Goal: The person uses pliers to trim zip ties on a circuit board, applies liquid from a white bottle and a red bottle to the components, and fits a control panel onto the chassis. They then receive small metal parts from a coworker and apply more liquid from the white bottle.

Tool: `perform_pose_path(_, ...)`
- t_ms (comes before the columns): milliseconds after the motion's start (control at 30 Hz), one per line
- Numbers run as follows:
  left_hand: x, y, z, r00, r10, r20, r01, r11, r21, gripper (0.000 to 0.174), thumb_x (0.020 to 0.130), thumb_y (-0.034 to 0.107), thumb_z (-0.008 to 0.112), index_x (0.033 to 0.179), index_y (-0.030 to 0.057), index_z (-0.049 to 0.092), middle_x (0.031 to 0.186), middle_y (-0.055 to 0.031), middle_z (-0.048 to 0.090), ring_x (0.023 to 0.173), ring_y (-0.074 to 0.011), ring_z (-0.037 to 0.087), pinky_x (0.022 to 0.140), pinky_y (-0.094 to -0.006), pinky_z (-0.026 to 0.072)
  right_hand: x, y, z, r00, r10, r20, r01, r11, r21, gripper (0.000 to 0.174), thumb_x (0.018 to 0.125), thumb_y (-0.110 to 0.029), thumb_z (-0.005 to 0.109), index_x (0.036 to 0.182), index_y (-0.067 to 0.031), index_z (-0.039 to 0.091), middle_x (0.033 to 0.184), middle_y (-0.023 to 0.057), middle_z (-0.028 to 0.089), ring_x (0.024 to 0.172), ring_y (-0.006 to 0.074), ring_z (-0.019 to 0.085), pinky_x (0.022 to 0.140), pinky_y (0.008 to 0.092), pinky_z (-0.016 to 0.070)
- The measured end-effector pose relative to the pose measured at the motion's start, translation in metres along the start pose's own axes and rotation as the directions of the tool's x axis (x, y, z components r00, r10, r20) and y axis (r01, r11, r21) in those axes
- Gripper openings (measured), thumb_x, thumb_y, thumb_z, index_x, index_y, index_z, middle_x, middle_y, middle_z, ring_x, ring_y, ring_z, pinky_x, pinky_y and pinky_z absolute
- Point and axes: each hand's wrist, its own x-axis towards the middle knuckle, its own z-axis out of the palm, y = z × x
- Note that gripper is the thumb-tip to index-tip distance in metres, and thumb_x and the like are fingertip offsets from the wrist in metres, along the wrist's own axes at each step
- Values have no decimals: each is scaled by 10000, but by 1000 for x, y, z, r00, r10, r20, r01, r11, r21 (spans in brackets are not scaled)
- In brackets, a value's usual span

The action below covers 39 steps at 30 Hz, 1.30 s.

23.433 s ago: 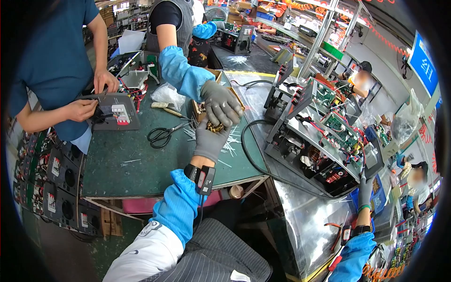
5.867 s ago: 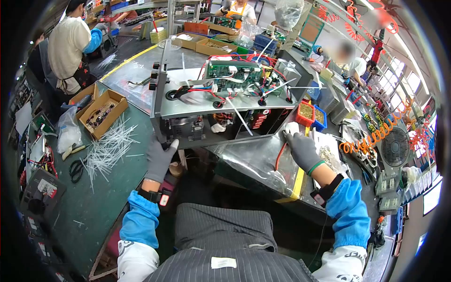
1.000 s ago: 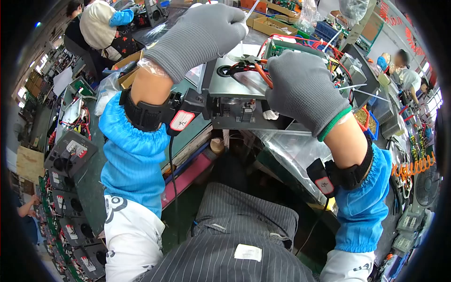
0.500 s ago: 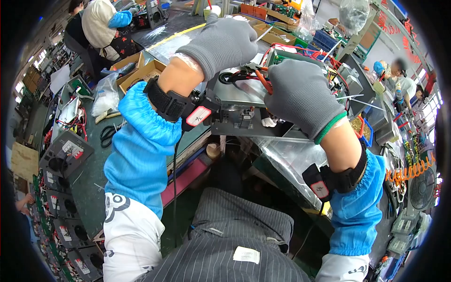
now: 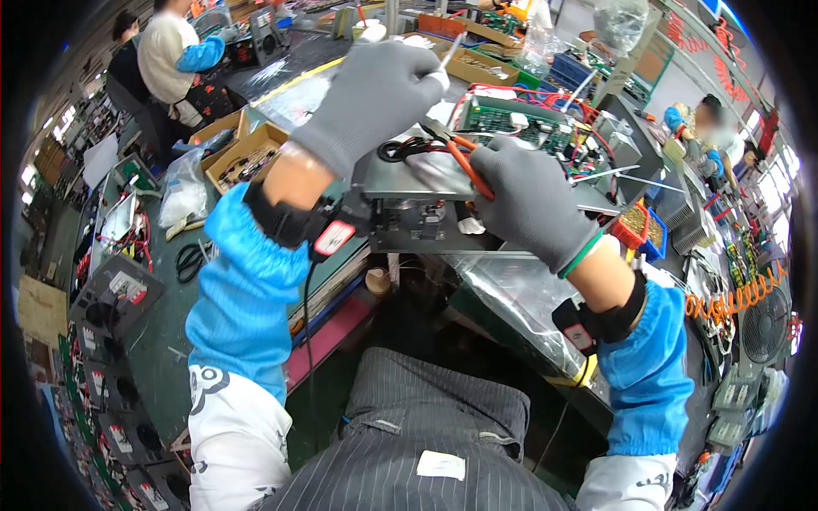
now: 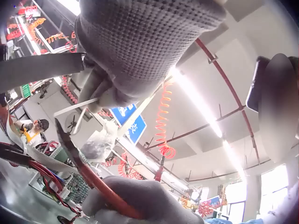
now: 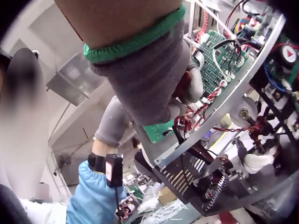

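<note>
My gloved left hand (image 5: 375,98) pinches the end of a white cable tie (image 5: 452,53) above an open metal chassis (image 5: 409,180). My gloved right hand (image 5: 538,200) grips orange-handled cutting pliers (image 5: 469,163) by the handles. Their tips point up-left, close under the left hand. In the left wrist view, the plier tip lies right at a bent strip of the cable tie (image 6: 77,108). A bundle of black wires (image 5: 407,150) lies on the chassis plate beneath. Behind the right hand is a green circuit board (image 5: 511,123) with red wires. The right fingertips are partly hidden.
Left of the chassis are cardboard boxes (image 5: 251,162), a clear plastic bag (image 5: 183,187) and black scissors (image 5: 189,262) on the green table. Red and blue bins (image 5: 632,226) stand at the right. More white ties (image 5: 605,173) stick out from the chassis. Other people work farther back.
Earlier, my left hand met another person's gloved hand; later both hands were at the chassis sides. Over the last second, the left hand moved up, and the pliers tilted more upright.
</note>
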Motion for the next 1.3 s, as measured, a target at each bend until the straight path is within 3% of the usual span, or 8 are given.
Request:
perform_pose_path(167, -9, 29, -9, 949, 155, -273, -209, 961, -180, 204, 907, 139, 625, 1026, 3, 720, 922, -79, 700, 768, -154, 633, 699, -309, 485, -57, -2, -10, 985, 148, -87, -126, 968, 219, 267, 764, -142, 706, 1007, -70, 623, 978, 147, 575, 861, 350, 629, 694, 453, 512)
perform_pose_path(300, -13, 54, -4, 998, 3, 57, 21, 912, -409, 208, 958, 115, 559, 1066, -5, 690, 814, -10, 597, 719, -62, 532, 656, -236, 442, -106, 5, -13, 936, 305, -174, -255, 932, 258, 297, 737, -120, 730, 1012, -73, 627, 1001, 145, 580, 886, 356, 622, 739, 428, 511)
perform_pose_path(467, -30, 57, -19, 976, -141, -166, 45, 878, -477, 223, 981, 119, 517, 1056, 0, 690, 836, -17, 630, 749, -61, 572, 689, -240, 463, -147, 22, -21, 887, 419, -196, -366, 894, 258, 353, 706, -59, 716, 1046, -63, 620, 1088, 159, 598, 980, 383, 621, 808, 432, 511)
perform_pose_path(800, -181, -124, -50, 796, -540, 273, 335, 769, 545, 250, 904, 285, 605, 932, 59, 709, 925, -169, 691, 893, -370, 658, 785, -456, 519, -172, 32, -8, 836, 491, -245, -401, 852, 336, 324, 715, -3, 683, 1032, -23, 625, 1079, 173, 586, 962, 356, 613, 835, 394, 494)
perform_pose_path(967, -214, -167, -52, 686, -609, 398, 417, 777, 471, 401, 783, 172, 626, 1169, 102, 709, 1030, -219, 705, 977, -377, 673, 903, -418, 525, -172, 49, -7, 846, 464, -263, -382, 871, 308, 307, 742, -79, 713, 1035, -44, 631, 1077, 165, 598, 957, 366, 619, 799, 414, 506)
perform_pose_path(1067, -187, -167, -62, 655, -684, 321, 448, 694, 564, 237, 774, 178, 670, 959, 63, 764, 974, -197, 718, 926, -356, 687, 869, -408, 534, -170, 55, -15, 844, 491, -215, -436, 862, 260, 306, 734, -111, 726, 1025, -73, 641, 1098, 134, 613, 1005, 356, 618, 827, 424, 509)
perform_pose_path(1200, -131, -131, -70, 972, -234, -8, 188, 758, 625, 208, 808, 125, 687, 997, 40, 702, 1225, -176, 653, 1097, -361, 616, 969, -421, 481, -167, 69, -16, 864, 448, -230, -415, 892, 177, 325, 724, -148, 739, 1026, -82, 642, 1105, 130, 613, 1004, 343, 611, 846, 436, 490)
perform_pose_path(1300, -64, -48, -61, 987, 20, -161, 61, 872, 485, 271, 835, 74, 646, 1104, 43, 669, 1294, -161, 614, 1171, -333, 594, 1010, -412, 462, -161, 75, -16, 879, 420, -227, -389, 906, 168, 318, 719, -156, 733, 1010, -76, 632, 1062, 132, 603, 964, 344, 606, 810, 449, 486)
